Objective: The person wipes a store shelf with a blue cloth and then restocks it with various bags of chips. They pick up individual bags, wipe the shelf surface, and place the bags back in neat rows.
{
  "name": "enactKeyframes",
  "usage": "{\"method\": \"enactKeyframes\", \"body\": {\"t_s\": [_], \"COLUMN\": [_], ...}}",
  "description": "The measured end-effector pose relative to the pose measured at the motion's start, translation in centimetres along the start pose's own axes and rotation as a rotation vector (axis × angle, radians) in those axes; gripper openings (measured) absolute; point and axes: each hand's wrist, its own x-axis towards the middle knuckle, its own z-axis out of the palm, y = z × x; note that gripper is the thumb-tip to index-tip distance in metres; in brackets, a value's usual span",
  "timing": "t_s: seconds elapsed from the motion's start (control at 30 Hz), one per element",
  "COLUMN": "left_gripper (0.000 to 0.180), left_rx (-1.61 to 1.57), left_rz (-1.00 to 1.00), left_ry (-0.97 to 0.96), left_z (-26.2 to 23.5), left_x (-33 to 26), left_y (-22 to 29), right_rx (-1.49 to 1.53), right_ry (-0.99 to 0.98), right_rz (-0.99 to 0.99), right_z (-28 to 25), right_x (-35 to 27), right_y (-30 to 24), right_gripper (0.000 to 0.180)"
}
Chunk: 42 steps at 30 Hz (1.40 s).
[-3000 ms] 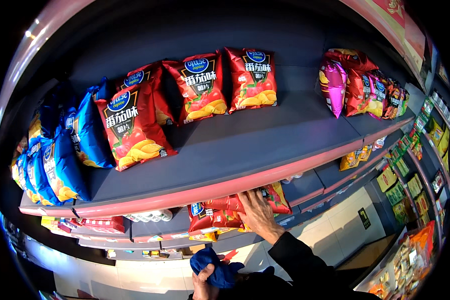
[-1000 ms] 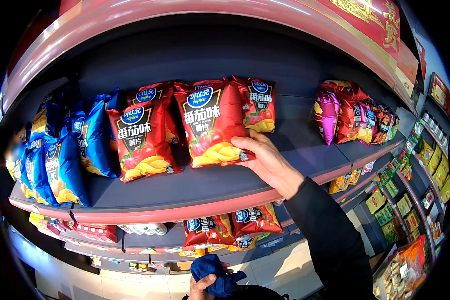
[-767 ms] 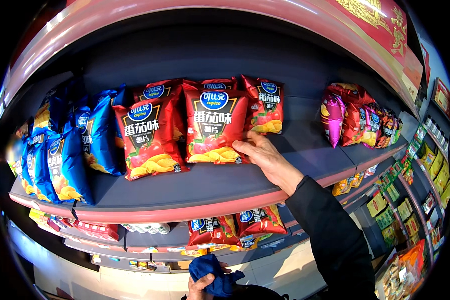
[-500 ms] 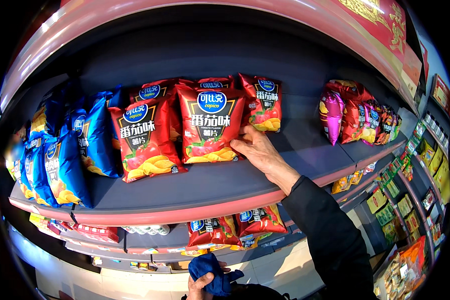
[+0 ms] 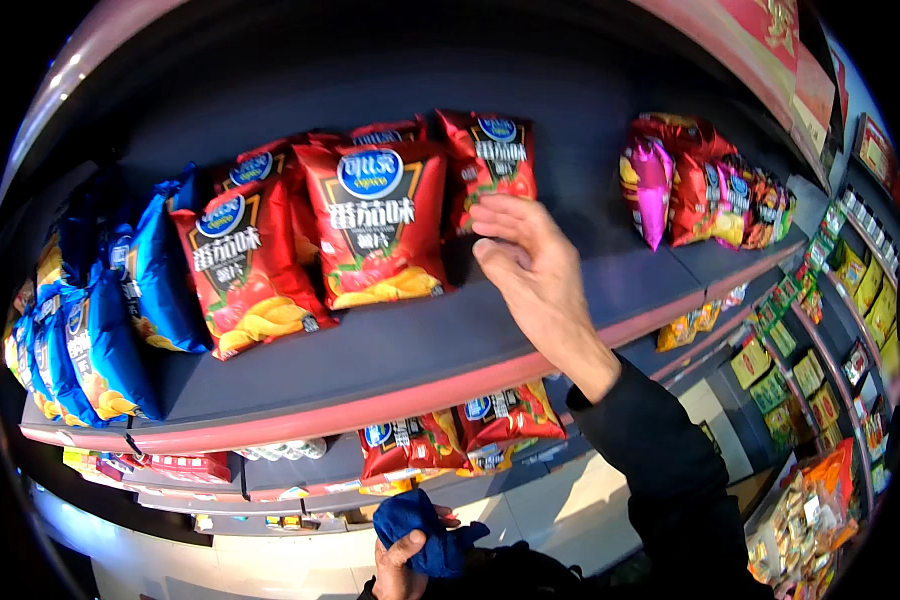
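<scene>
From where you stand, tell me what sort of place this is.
Most likely a shop's snack aisle: matching red chip bags and blue bags stand grouped on a grey shelf, more goods sit on shelves below, and small yellow packets line a rack at the right.

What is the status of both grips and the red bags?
Left grip holding blue cloth. Right grip open, empty, beside front middle red bag. That bag standing on dark shelf. Right grip partly hiding red bag beyond.

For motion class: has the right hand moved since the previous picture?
Yes: against the shelf, the right hand moved rightward, clear of the central red potato-chip bag.
</scene>
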Motion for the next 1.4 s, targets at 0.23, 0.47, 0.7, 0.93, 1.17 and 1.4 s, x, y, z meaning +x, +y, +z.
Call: {"method": "enactKeyframes", "body": {"t_s": [0.23, 0.47, 0.7, 0.93, 1.17, 1.4], "left_gripper": [0.074, 0.079, 0.076, 0.069, 0.067, 0.066], "left_rx": [0.008, 0.071, 0.079, 0.105, 0.112, 0.132], "left_rz": [-0.065, -0.071, -0.06, -0.013, -0.025, -0.032], "left_ry": [0.167, 0.265, 0.192, 0.196, 0.192, 0.15], "left_z": [-1.2, 0.0, -0.8, -1.9, -2.6, -1.6], "left_x": [-0.2, 0.7, 4.3, 6.4, 7.0, 7.2], "left_y": [-1.1, -1.8, -4.2, -4.9, -5.2, -5.0], "right_rx": [-0.193, -0.919, -1.038, -0.857, -0.672, -0.415], "right_ry": [-0.316, -0.697, -0.609, -0.473, -0.522, -0.634], "right_rz": [-0.091, 0.095, 0.008, -0.023, 0.142, 0.352], "right_z": [-4.8, -7.4, -6.7, -8.5, -13.1, -18.0], "right_x": [-16.3, -23.7, -24.8, -24.0, -23.6, -18.9], "right_y": [-0.3, 13.7, 18.6, 16.8, 9.7, -0.5], "right_gripper": [0.021, 0.091, 0.088, 0.074, 0.075, 0.077]}}
